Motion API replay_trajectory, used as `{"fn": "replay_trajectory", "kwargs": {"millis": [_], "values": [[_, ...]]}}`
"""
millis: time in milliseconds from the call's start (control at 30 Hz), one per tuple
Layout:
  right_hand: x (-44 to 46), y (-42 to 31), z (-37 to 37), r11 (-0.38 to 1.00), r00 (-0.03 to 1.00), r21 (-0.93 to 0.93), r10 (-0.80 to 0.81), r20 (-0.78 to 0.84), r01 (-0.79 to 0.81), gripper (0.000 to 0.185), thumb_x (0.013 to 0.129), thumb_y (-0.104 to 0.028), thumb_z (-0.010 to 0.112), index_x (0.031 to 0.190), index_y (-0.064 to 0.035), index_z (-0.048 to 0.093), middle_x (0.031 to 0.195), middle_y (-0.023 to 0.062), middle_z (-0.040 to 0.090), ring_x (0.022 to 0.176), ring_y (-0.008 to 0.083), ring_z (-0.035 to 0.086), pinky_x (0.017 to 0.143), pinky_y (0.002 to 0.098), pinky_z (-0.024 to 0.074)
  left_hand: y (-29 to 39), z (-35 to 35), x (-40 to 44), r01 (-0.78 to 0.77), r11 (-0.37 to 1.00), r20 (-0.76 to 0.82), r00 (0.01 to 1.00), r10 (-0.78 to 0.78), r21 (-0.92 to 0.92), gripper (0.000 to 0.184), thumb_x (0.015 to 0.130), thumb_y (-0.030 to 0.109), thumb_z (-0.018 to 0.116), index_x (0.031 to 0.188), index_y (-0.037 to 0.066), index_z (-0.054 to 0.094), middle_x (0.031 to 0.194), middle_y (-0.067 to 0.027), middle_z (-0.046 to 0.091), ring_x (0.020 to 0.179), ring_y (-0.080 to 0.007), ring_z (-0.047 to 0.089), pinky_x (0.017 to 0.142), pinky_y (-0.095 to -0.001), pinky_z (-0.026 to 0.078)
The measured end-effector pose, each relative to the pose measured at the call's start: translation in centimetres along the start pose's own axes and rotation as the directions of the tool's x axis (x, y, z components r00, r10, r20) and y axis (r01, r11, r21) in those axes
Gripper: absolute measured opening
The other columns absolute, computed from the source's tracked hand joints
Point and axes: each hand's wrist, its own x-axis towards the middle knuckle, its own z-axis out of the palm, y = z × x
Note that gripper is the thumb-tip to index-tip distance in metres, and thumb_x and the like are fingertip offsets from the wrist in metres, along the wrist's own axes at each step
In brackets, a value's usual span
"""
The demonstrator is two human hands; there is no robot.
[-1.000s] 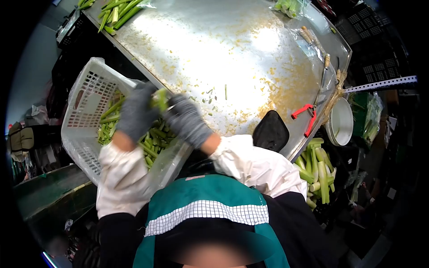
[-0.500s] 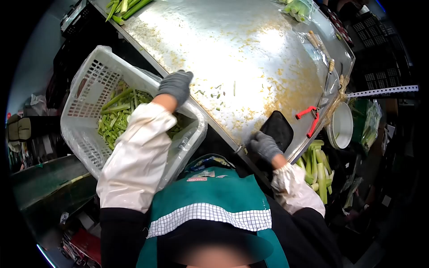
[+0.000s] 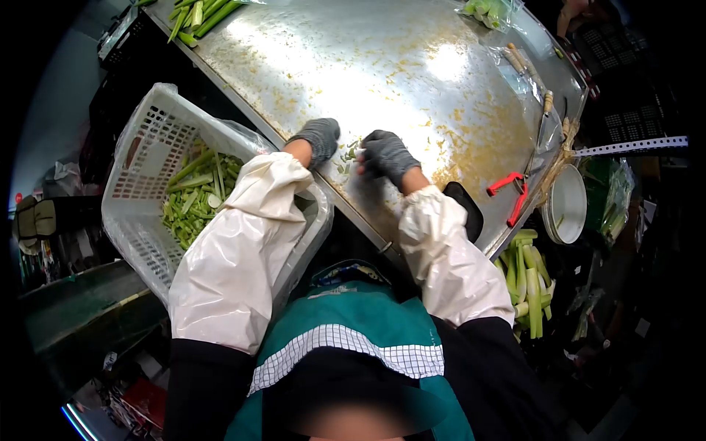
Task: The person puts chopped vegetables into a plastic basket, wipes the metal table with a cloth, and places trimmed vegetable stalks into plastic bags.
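One left hand [image 3: 319, 140] and one right hand [image 3: 388, 154], both curled, flanked mid-frame scraps [image 3: 348, 154], likely for easy reach; any grip was unclear.

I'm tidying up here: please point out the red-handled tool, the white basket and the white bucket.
Red-handled tool [image 3: 521, 206]: head view, on a red handle.
White basket [image 3: 131, 184]: head view, on its wall.
White bucket [image 3: 571, 200]: head view, inside surface.
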Motion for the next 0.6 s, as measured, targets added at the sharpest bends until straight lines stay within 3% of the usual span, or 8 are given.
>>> {"fn": "replay_trajectory", "kwargs": {"millis": [67,133,167,200,233,333,467,600], "values": [[3.0,1.5,-3.7,0.807,0.958,-0.565,-0.271,-0.095,0.173,0.018,0.071,-0.014,0.052,0.084,-0.0043,0.061,0.084,0.0193,0.06,0.074,0.0281,0.06,0.074,0.0342,0.0466,-1.0,-0.4,0.5,0.122,0.992,0.089,0.989,-0.12,-0.028,0.031,0.072,0.005,0.061,0.102,0.005,0.054,0.085,-0.0097,0.062,0.071,-0.0191,0.06,0.07,-0.032,0.048],[3.6,2.0,-4.5,0.683,0.784,-0.715,-0.524,-0.334,0.152,0.02,0.069,-0.012,0.052,0.086,-0.0053,0.06,0.085,0.0213,0.059,0.08,0.0313,0.058,0.076,0.0339,0.0454,-1.8,0.8,1.0,0.148,0.976,0.115,0.985,-0.13,-0.162,0.027,0.073,-0.001,0.057,0.1,0.003,0.054,0.082,-0.0096,0.061,0.067,-0.0194,0.06,0.067,-0.0322,0.05],[4.5,1.6,-4.5,0.562,0.866,-0.827,-0.413,-0.282,-0.001,0.022,0.069,-0.012,0.051,0.088,-0.0057,0.06,0.086,0.0205,0.058,0.087,0.0322,0.055,0.078,0.0339,0.0444,-2.1,1.4,1.1,0.156,0.966,0.123,0.984,-0.133,-0.206,0.026,0.074,-0.002,0.055,0.1,0.003,0.054,0.082,-0.0096,0.06,0.065,-0.0195,0.059,0.066,-0.0323,0.05],[3.6,0.7,-2.9,0.534,0.858,-0.845,-0.418,-0.299,-0.034,0.023,0.069,-0.013,0.051,0.09,-0.0048,0.06,0.092,0.021,0.056,0.089,0.031,0.054,0.079,0.0343,0.0443,-1.9,1.6,-0.1,0.194,0.792,0.168,0.979,-0.116,-0.58,0.026,0.074,-0.006,0.053,0.1,0.001,0.052,0.079,-0.0102,0.058,0.063,-0.0201,0.059,0.063,-0.0318,0.051],[3.1,0.4,-1.0,0.494,0.871,-0.87,-0.426,-0.244,-0.002,0.024,0.07,-0.013,0.051,0.09,-0.005,0.059,0.092,0.0207,0.056,0.09,0.0313,0.054,0.08,0.0343,0.0442,-1.7,1.6,-0.9,0.216,0.478,0.202,0.976,-0.082,-0.852,0.027,0.074,-0.009,0.05,0.099,-0.001,0.051,0.077,-0.0108,0.057,0.061,-0.0207,0.058,0.061,-0.0312,0.051],[3.5,-0.2,1.9,0.399,0.927,-0.872,-0.346,0.145,0.285,0.023,0.071,-0.015,0.052,0.092,-0.007,0.059,0.09,0.0196,0.055,0.088,0.0329,0.054,0.08,0.0349,0.044,-2.1,1.4,-2.0,0.133,0.397,0.114,0.991,-0.072,-0.908,0.028,0.073,-0.013,0.046,0.1,-0.004,0.049,0.075,-0.012,0.054,0.062,-0.0214,0.057,0.059,-0.0297,0.052],[1.8,0.7,0.9,0.504,0.84,-0.788,-0.542,0.03,0.354,0.028,0.069,-0.014,0.054,0.096,-0.0058,0.058,0.092,0.0194,0.055,0.09,0.033,0.053,0.084,0.0347,0.0421,-3.8,-0.4,-5.5,-0.066,0.429,-0.169,0.964,-0.207,-0.901,0.026,0.077,-0.008,0.043,0.102,-0.003,0.049,0.084,-0.011,0.054,0.069,-0.018,0.057,0.065,-0.0275,0.052],[0.9,1.1,1.8,0.294,0.82,-0.845,-0.512,0.255,0.446,0.041,0.067,-0.01,0.056,0.107,-0.007,0.051,0.113,0.019,0.043,0.099,0.0336,0.048,0.086,0.0374,0.0411,-5.1,-1.4,-9.3,-0.213,0.265,-0.291,0.908,-0.303,-0.94,0.026,0.076,-0.008,0.045,0.1,-0.002,0.052,0.083,-0.0088,0.055,0.07,-0.0149,0.057,0.061,-0.0232,0.049]]}}
